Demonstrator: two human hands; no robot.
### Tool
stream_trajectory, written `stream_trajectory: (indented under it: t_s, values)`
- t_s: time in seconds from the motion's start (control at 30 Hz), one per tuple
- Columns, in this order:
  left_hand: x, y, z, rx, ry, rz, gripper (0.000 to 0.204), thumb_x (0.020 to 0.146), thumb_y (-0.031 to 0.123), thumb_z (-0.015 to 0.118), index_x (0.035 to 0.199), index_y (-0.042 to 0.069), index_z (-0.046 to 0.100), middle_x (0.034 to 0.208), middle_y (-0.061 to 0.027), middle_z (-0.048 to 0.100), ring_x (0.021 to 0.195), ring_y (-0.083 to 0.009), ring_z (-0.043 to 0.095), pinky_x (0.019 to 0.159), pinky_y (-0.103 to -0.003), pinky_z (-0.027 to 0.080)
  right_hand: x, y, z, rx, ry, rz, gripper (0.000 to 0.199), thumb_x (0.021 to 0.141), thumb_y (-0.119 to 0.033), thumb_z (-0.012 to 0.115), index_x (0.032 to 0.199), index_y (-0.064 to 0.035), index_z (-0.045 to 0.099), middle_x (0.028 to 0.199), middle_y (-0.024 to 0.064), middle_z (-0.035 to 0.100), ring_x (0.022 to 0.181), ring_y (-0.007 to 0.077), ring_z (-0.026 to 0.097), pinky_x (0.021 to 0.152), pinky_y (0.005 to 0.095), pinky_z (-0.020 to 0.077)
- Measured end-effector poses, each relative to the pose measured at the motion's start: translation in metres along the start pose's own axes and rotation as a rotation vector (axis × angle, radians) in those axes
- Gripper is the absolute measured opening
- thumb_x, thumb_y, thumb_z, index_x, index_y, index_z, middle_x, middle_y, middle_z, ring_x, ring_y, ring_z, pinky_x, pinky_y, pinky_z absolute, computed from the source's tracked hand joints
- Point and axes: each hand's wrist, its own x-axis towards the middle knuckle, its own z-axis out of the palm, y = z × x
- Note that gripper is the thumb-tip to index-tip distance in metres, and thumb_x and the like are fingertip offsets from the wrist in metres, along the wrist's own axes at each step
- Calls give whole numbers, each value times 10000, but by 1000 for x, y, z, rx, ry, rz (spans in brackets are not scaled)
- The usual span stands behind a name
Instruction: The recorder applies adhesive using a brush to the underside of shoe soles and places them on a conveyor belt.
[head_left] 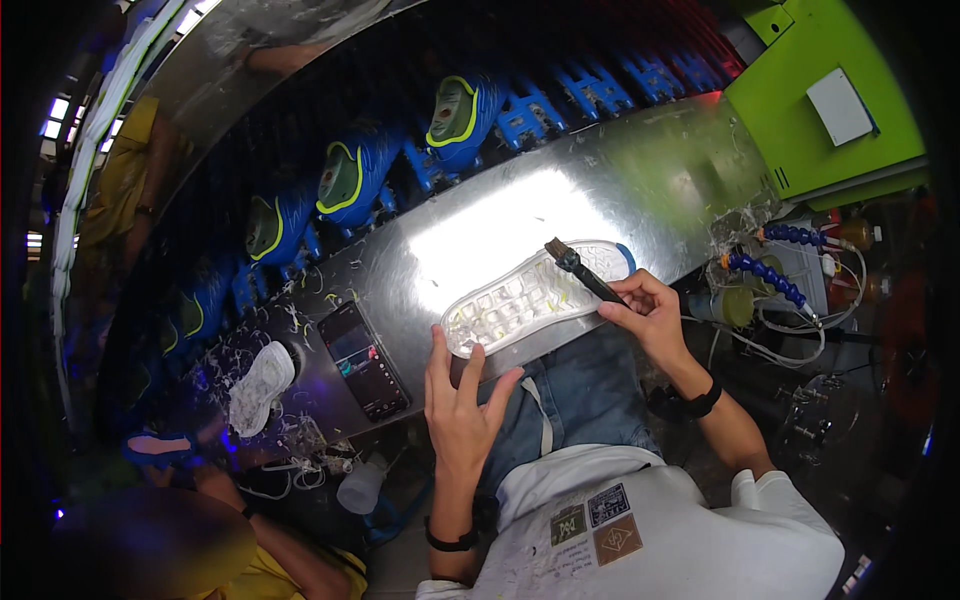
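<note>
A white shoe sole (pixel 510 308) lies across the metal bench in front of me, its gridded inner face up and its far right tip blue. Thin white and yellow-green scraps sit in its hollows. My left hand (pixel 462 418) is at the sole's left end, fingers spread, with the fingertips at or against its rim; contact is hard to make out. Pinched between the thumb and fingers of my right hand (pixel 650 318) is a black-handled brush (pixel 592 281). Its brown bristles point away from me, over the sole's right half.
Blue shoe uppers (pixel 352 183) stand on a rack behind the bench (pixel 660 190). Left of me lie a phone (pixel 362 362), another white sole (pixel 262 388) and scattered scraps. A co-worker's yellow sleeve (pixel 300 560) shows lower left. Blue jointed hoses (pixel 765 278) and a green cabinet (pixel 850 70) stand right.
</note>
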Motion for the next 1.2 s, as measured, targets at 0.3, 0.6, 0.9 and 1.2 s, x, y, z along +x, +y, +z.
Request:
stream_trajectory:
  t_s: [0.3,0.6,0.9,1.2]
  values:
    - [1,-14,-2,-523,144,-378,437,919,166,716,1221,-48,484,1119,-163,640,924,-149,640,756,-278,554,-4,-2,-2,72,-8,1,224,837,26,766,1016,14,632,888,11,648,765,26,563,685,162,473]
    - [4,-24,13,-662,76,-622,355,914,84,710,1187,-85,557,886,-79,640,753,-82,614,693,-211,524,-5,-2,2,82,12,-14,214,844,26,758,1019,19,636,899,14,654,770,25,561,684,168,470]
    - [-10,-29,-12,-797,-117,-485,478,916,-91,587,1382,-87,482,1149,-115,520,938,-169,636,866,-260,548,-8,-12,-3,107,27,4,214,837,31,760,1011,18,637,925,24,655,775,28,556,698,174,470]
    - [8,19,-33,-149,-46,-257,848,599,201,935,1319,-43,559,1149,-139,536,875,-231,565,769,-321,493,-28,-37,1,104,19,-12,206,842,18,760,1011,5,643,876,2,634,753,25,544,668,167,455]
